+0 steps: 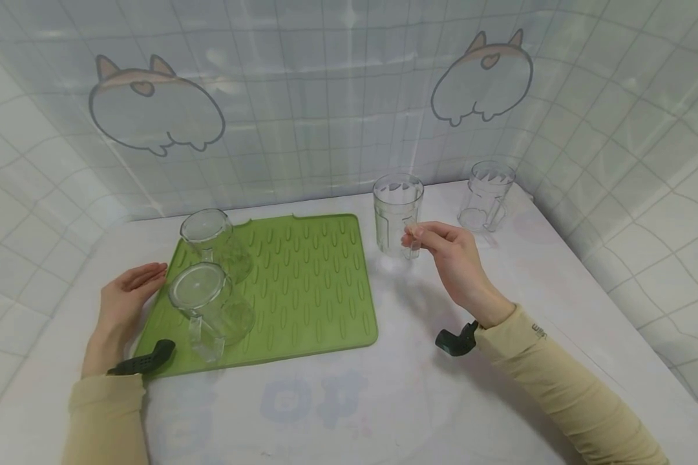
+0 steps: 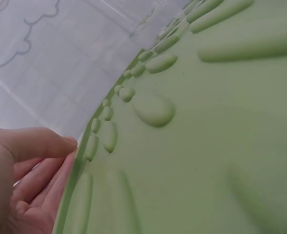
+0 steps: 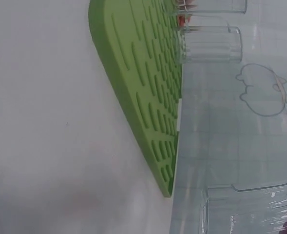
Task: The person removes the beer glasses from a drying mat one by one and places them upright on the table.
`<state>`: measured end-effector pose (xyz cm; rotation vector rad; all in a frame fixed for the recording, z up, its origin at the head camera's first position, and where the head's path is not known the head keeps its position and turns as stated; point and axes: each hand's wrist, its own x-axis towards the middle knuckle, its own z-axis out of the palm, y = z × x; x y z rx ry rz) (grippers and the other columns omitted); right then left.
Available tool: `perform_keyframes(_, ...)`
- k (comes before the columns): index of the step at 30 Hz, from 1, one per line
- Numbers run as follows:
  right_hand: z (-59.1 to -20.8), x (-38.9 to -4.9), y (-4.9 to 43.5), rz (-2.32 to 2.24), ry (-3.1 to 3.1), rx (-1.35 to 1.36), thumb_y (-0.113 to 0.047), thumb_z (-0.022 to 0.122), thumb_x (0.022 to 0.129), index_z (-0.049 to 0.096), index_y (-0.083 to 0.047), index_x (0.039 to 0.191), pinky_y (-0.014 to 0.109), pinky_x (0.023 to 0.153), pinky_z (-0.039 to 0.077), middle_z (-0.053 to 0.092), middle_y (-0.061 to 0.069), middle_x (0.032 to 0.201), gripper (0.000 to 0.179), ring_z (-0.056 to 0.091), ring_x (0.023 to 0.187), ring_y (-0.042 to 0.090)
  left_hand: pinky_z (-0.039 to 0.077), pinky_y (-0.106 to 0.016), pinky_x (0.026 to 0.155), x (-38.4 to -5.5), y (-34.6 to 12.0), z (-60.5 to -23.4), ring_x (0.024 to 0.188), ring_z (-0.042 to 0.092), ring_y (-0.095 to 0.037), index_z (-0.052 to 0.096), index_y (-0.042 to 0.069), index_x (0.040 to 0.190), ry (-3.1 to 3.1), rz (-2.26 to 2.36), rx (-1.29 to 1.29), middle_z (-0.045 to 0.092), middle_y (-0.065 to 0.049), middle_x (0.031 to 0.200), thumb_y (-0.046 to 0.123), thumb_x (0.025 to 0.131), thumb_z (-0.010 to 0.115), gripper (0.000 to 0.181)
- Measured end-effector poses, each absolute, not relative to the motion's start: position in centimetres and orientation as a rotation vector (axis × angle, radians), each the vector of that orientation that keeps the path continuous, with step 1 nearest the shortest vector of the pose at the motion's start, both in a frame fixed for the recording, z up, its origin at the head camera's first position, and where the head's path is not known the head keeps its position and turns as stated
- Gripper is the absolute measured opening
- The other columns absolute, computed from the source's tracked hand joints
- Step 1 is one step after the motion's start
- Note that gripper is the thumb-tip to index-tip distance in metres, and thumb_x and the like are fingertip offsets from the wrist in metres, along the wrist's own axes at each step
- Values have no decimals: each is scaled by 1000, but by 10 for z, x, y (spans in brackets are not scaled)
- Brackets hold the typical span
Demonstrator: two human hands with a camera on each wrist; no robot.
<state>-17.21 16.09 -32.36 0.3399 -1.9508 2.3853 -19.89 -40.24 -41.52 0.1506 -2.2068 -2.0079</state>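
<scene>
My right hand (image 1: 456,265) pinches the handle of a clear glass mug (image 1: 392,219), upright just right of the green drying mat (image 1: 308,278). In the right wrist view part of this mug (image 3: 250,209) shows at the lower right, with a bit of a finger at the edge. My left hand (image 1: 129,294) rests at the mat's left edge, its fingers loosely extended. In the left wrist view the thumb (image 2: 41,142) lies right at the mat's rim. Two glass mugs stand base up on the mat's left part, a front mug (image 1: 200,287) and a rear mug (image 1: 206,227).
Another upright glass mug (image 1: 487,197) stands at the back right of the white table (image 1: 442,407). Tiled-pattern walls with cartoon drawings (image 1: 157,113) enclose the back and both sides. Dark wrist devices (image 1: 456,340) sit at both cuffs.
</scene>
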Motion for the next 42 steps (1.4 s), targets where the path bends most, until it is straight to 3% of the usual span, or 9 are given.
perform_keyframes(42,-362,-215,194,2364,-1837,244,-13,59,93,59,14,111,28,87,46,69,7,86,32,60,90,22,50,-8,80,-201,-404,-421,93,63,5,48,-4,130,-2206,-1950,204,67,14,104,5,85,68,50)
